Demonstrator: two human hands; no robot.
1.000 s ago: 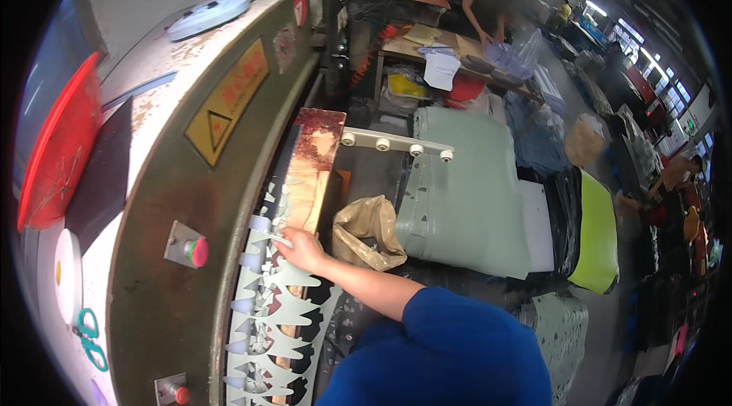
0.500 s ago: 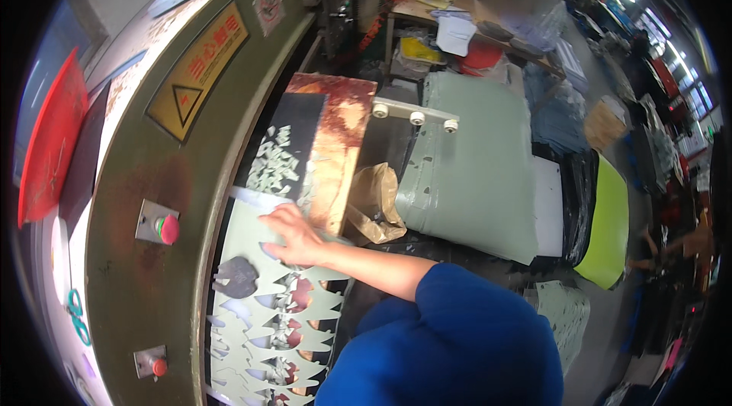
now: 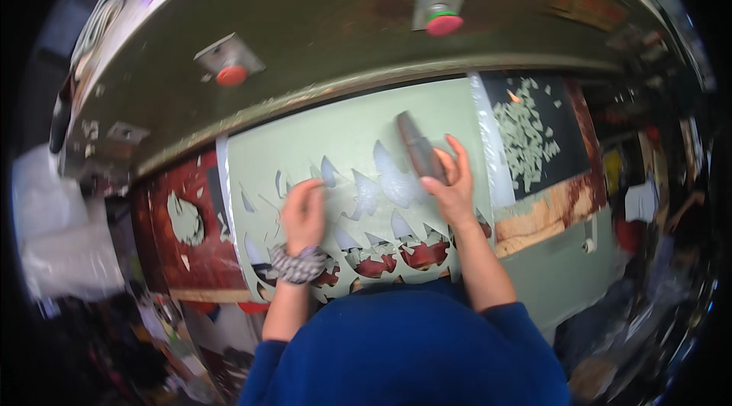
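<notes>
A pale grey-green sheet with rows of pointed cut-outs lies below the press beam. My right hand grips a dark grey cutting die, tilted up on its edge above the right part of the sheet. The die is blurred. My left hand is over the left cut-outs, its fingers curled together and a patterned band around its wrist. Whatever those fingers hold, if anything, is hidden. Through the nearer openings, dark red board and loose scraps show.
The olive press beam spans the far side, bearing a pink push button and a red one. Pale scraps cover a black pad at right. A small stack of cut pieces rests on the red board at left.
My view has turned left to face the press squarely. The cutting die, lying on the sheet before, is now lifted in my right hand. My left hand has come into view.
</notes>
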